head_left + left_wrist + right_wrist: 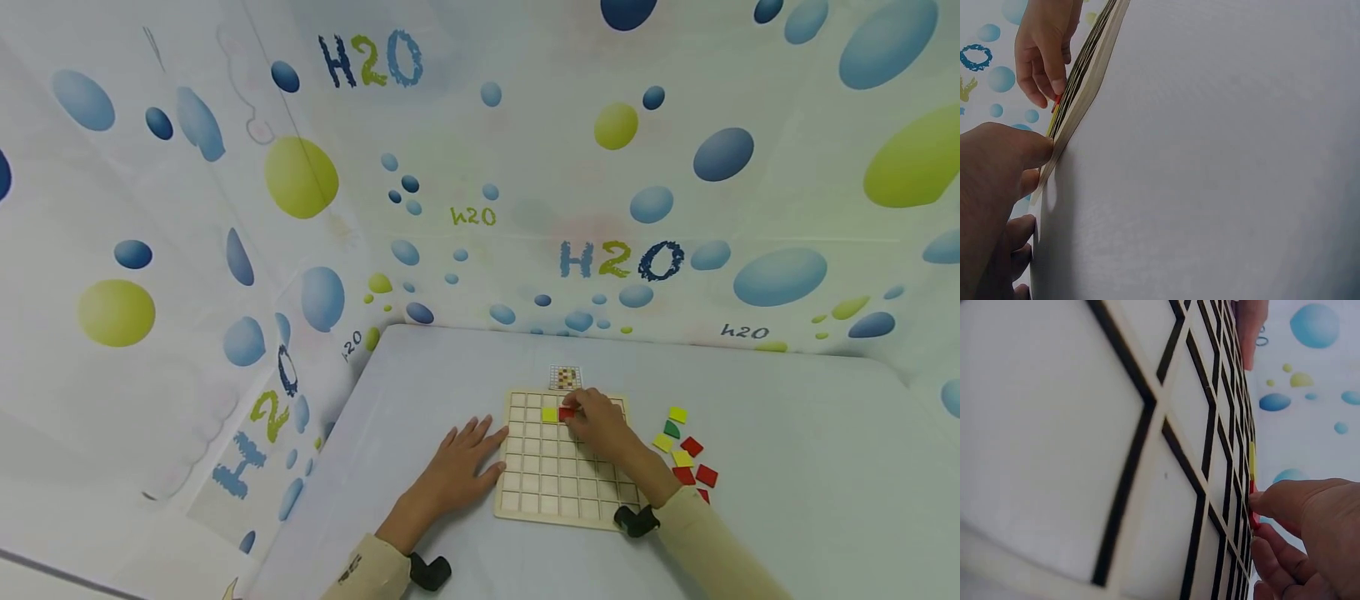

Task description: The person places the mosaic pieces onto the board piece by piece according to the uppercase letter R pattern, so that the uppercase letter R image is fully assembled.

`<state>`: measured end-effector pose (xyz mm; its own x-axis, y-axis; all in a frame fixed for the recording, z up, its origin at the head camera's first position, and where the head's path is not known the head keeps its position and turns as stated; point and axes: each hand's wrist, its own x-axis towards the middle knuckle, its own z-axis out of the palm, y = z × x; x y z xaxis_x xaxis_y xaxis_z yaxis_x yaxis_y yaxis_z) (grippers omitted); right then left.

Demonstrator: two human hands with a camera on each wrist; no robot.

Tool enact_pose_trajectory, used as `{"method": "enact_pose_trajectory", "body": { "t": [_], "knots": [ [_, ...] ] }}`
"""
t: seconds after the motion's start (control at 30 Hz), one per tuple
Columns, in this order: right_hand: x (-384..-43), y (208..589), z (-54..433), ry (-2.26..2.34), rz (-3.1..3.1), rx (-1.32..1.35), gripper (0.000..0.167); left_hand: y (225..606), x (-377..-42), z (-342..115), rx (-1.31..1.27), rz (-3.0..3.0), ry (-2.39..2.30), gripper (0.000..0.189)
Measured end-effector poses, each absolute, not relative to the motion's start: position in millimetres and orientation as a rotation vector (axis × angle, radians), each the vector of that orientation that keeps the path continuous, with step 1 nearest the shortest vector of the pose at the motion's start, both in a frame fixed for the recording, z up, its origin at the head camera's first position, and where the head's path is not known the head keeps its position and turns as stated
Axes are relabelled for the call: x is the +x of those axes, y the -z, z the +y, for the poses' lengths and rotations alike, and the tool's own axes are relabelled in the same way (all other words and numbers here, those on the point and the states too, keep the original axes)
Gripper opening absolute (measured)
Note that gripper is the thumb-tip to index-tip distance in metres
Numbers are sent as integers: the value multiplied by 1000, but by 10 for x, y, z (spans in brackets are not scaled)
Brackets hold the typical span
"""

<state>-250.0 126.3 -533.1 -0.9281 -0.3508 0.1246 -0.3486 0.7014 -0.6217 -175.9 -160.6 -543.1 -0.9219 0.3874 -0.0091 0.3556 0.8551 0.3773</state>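
A wooden grid board (538, 485) lies flat on the white table. In its second row from the far edge sits a yellow square tile (550, 415). Right beside that tile, my right hand (602, 427) pinches a red tile (566, 413) between thumb and fingers, at the surface of the board. The right wrist view shows the thumb (1285, 497) against this red piece. My left hand (461, 468) has its fingers spread and touches the board's left edge; in the left wrist view its thumb (1032, 147) lies against the rim.
A small printed pattern card (566, 377) lies beyond the board's far edge. Right of the board are scattered loose pieces: several yellow tiles (678, 414), several red tiles (707, 476) and a green rounded piece (672, 429). A patterned curtain (525, 167) stands behind the table.
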Motion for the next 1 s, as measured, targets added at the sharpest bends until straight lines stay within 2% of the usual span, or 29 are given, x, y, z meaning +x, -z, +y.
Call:
{"method": "enact_pose_trajectory", "body": {
  "t": [0.1, 0.3, 0.47, 0.7, 0.83, 1.0],
  "knots": [
    [-2490, 5334, 1269, 1059, 2888, -578, 20, 5426, -1751, -1609, 601, 2944, -577, 59],
    [-2467, 5357, 1283, 1047, 2888, -596, 11, 5423, -1755, -1610, 594, 2932, -563, 60],
    [-2446, 5351, 1295, 1027, 2907, -599, 10, 5435, -1766, -1618, 605, 2938, -549, 60],
    [-2345, 5256, 1481, 1045, 2901, -482, 19, 5451, -1767, -1636, 617, 2948, -541, 60],
    [-2332, 5212, 1765, 1038, 2931, -440, 25, 5450, -1767, -1635, 613, 2943, -539, 61],
    [-2349, 5184, 2222, 1014, 2973, -330, 40, 5444, -1776, -1628, 623, 2936, -530, 61]
  ]
}}
